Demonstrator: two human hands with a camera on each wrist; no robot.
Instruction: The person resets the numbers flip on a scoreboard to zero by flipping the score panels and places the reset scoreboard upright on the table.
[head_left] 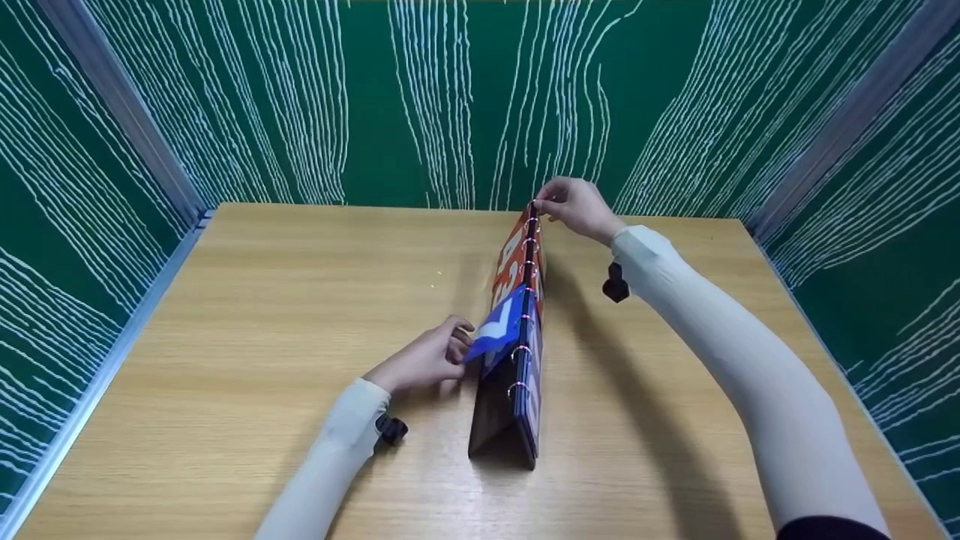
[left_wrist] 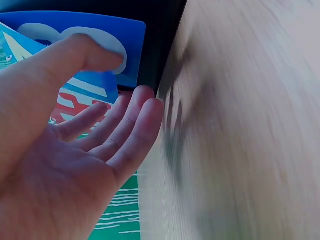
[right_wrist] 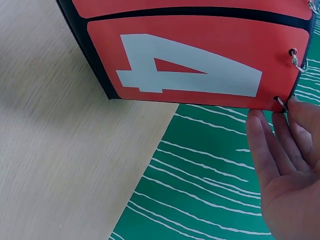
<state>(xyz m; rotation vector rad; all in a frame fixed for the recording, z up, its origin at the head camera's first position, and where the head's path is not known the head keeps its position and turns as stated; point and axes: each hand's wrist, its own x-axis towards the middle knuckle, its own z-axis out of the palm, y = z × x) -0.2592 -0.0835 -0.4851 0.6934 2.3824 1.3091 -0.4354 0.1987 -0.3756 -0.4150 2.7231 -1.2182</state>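
Note:
A tabletop flip scoreboard [head_left: 504, 439] stands like a tent, its ring-bound top edge running away from me. My left hand [head_left: 426, 358] pinches the free corner of a blue number card [head_left: 499, 330] that is lifted off the scoreboard's left face. Another blue card [left_wrist: 131, 50] lies flat behind the thumb in the left wrist view. At the far end, my right hand [head_left: 579, 208] holds the scoreboard's top corner between thumb and fingers. Beside those fingers the right wrist view shows a red card [right_wrist: 277, 42] with a white 4, hung on metal rings [right_wrist: 295, 59].
The scoreboard stands on a wooden table [head_left: 300, 300]. Green panels with white wavy lines [head_left: 375, 112] rise behind the table and on both sides, joined by grey corner posts [head_left: 127, 105]. Small yellowish specks lie left of the scoreboard.

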